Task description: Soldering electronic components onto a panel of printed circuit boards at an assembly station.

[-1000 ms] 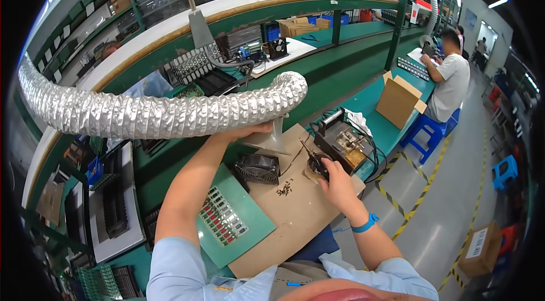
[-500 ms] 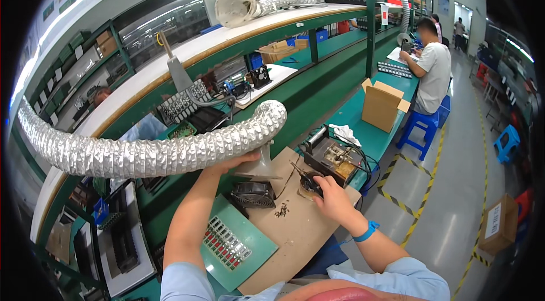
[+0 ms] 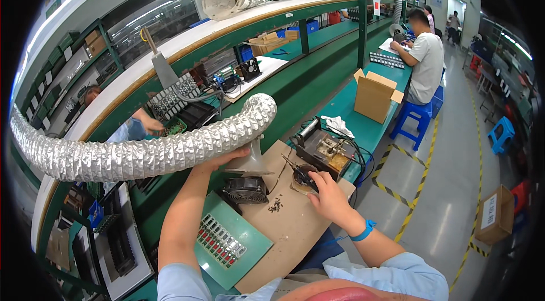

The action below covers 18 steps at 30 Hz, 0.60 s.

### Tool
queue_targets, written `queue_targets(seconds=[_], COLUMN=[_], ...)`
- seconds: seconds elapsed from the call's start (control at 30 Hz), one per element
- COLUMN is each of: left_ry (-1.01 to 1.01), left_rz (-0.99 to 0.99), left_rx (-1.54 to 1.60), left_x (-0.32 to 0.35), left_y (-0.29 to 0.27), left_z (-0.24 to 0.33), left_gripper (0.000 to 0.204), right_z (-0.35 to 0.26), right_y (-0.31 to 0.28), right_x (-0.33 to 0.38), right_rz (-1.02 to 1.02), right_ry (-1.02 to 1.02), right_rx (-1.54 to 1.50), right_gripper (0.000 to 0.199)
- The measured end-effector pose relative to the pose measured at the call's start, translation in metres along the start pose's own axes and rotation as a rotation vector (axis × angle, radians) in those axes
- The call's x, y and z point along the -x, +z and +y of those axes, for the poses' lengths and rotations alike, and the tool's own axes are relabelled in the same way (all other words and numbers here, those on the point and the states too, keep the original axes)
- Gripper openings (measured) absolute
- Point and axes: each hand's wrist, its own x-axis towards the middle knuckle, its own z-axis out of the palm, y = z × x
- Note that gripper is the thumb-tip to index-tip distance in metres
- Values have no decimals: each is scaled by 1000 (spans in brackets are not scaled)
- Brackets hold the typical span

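Left hand (image 3: 234, 157) is reaching up under the silver flexible duct (image 3: 153, 150), fingers curled on its underside near the funnel mouth, right above the small black fan (image 3: 246, 190). Right hand (image 3: 325, 196) is pinching a soldering iron (image 3: 296, 169), tip poking into the round tip-cleaner pot (image 3: 301, 179) beside the solder station (image 3: 323, 150) — prob a pen grip, can't tell exactly. Green fixture board (image 3: 230, 241) is lying nearby.

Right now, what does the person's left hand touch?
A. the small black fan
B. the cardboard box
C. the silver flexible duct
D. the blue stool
C: the left hand reaches up to the underside of the silver flexible duct, near its open end, while the small black fan sits below it, untouched.
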Motion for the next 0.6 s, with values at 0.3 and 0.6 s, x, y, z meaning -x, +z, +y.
queue_targets(seconds=[0.3,0.6], left_ry=[-90,-68], left_rz=[49,52], left_rx=[-50,-29], left_x=[-5,-8], left_y=[-1,-4], left_z=[-12,-22], left_gripper=[82,84], right_z=[0,-2], right_y=[1,1], right_x=[5,10], right_rz=[17,43], right_ry=[-4,-25], right_rx=[-26,-34], right_gripper=[61,63])
